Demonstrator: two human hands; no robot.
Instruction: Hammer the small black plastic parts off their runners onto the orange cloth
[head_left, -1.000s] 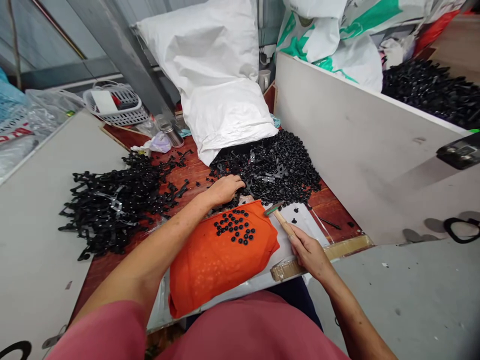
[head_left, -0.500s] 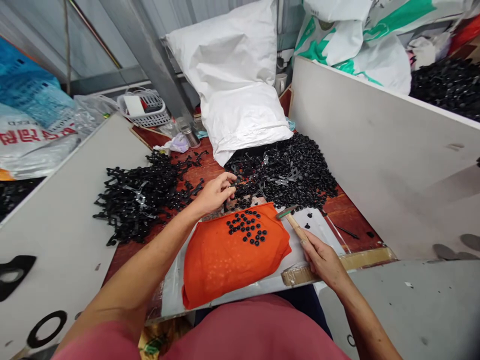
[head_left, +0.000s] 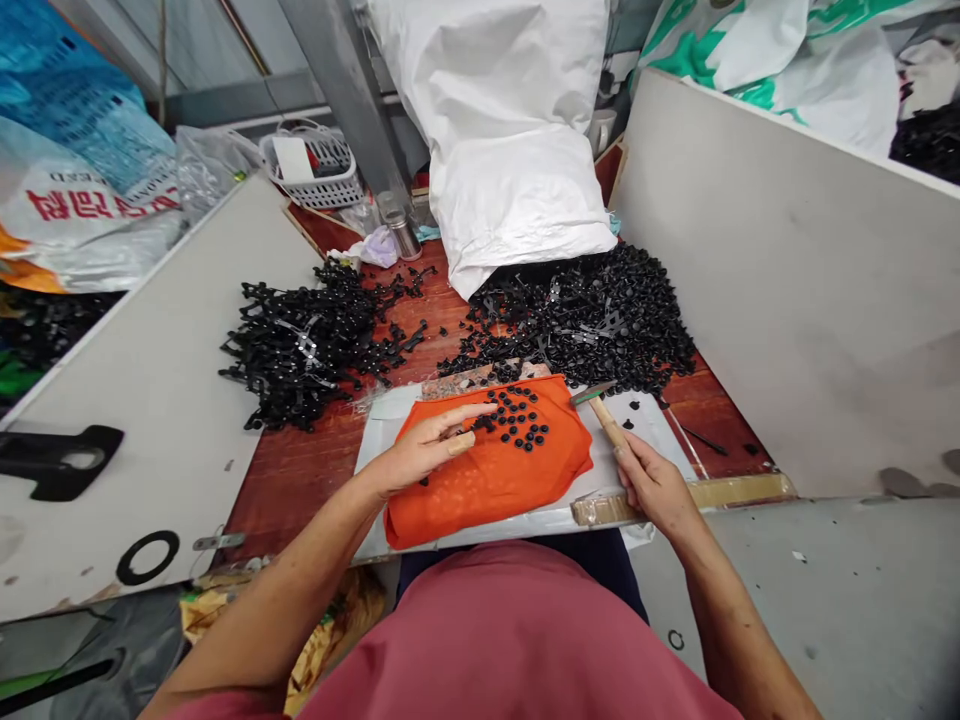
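My left hand [head_left: 431,448] is over the left part of an orange cloth [head_left: 480,500], its fingers stretched out and the thumb apart. A few small black pieces [head_left: 486,424] show at its fingertips; whether the fingers touch them I cannot tell. Just right of them, several round black plastic caps [head_left: 519,418] lie spread on the cloth. My right hand [head_left: 651,478] is wrapped round the pale wooden handle of a small hammer [head_left: 611,422]. The hammer's greenish metal head is at the cloth's right edge.
Behind the cloth is a big heap of black parts [head_left: 600,320] below a white sack [head_left: 517,170]. Tangled black pieces [head_left: 300,345] are piled at left. Boards [head_left: 757,280] wall both sides. A basket [head_left: 315,170] and a steel flask [head_left: 401,230] stand at the back left.
My left hand has come back from the heap's near edge to over the orange cloth, and dark pieces now show at its fingertips. My right hand keeps hold of the hammer. The view has shifted.
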